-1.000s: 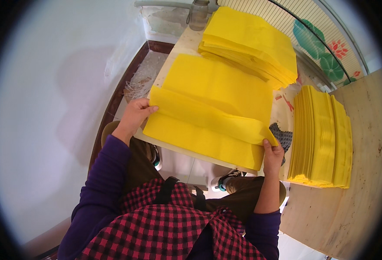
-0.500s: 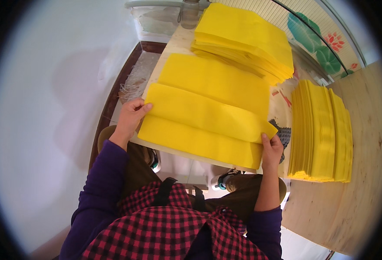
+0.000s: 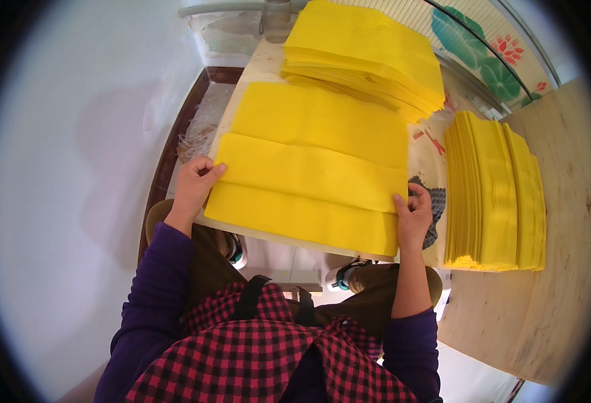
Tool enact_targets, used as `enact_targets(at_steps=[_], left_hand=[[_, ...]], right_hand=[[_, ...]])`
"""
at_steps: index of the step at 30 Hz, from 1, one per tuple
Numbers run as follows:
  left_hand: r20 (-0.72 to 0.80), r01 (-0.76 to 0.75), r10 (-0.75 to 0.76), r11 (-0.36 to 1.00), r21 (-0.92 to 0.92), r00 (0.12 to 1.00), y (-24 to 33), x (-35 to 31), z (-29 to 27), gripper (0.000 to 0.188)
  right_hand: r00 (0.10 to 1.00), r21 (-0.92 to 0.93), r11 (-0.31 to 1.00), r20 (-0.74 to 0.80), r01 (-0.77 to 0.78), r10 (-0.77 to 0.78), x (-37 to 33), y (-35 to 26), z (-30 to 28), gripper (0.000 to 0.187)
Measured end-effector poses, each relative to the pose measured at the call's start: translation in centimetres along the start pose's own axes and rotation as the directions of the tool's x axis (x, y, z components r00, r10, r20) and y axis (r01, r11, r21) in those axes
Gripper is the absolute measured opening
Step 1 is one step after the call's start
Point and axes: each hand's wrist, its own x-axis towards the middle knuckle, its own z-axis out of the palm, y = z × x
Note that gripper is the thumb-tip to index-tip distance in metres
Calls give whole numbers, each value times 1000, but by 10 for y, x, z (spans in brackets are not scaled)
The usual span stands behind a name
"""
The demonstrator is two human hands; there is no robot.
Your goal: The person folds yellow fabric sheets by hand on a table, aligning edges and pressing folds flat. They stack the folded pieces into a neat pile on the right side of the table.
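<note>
A yellow cloth-like sheet (image 3: 295, 225) lies flat on the table before me, with a folded band (image 3: 309, 171) running across it from side to side. At the band's left end, my left hand (image 3: 194, 185) is closed, pinching the edge between thumb and forefinger. My right hand (image 3: 414, 216) is at the right end, its thumb touching the sheet's edge and its forefinger raised apart from the thumb. Whether its other fingers touch the underside is hidden.
Beyond the sheet lies a thick stack of yellow sheets (image 3: 366, 50). Another yellow stack (image 3: 493, 191) stands to the right on a wooden board (image 3: 510, 302). A dark grey knitted cloth (image 3: 436, 208), red scissors-like handles (image 3: 435, 142) and a bottle (image 3: 277, 20) are nearby.
The right end of the folded band, raised and pinched before, now lies flatter. My right hand has loosened its pinch and shifted slightly left; my left hand keeps its hold.
</note>
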Motion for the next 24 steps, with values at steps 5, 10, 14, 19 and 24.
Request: enact_targets(at_steps=[5,10,14,19,24], left_hand=[[-29,-38,39,998,59,999,-7,1,0,23],[-48,-44,45,999,30,998,-12,1,1,21],[-65,-46,51,997,65,997,-13,1,1,20],[-53,28,-29,999,-25,998,-13,1,2,20],[-72,-26,30,998,50,997,-12,1,3,19]], right_hand=[[1000,-13,1000,-6,3,-3,-2,-6,2,36],[1000,-14,1000,3,-10,10,-3,-8,2,38],[998,-45,997,13,61,-60,-4,-7,1,38],[998,5,998,30,60,-60,-4,-4,1,36],[997,17,997,18,78,-78,-3,-2,3,35]])
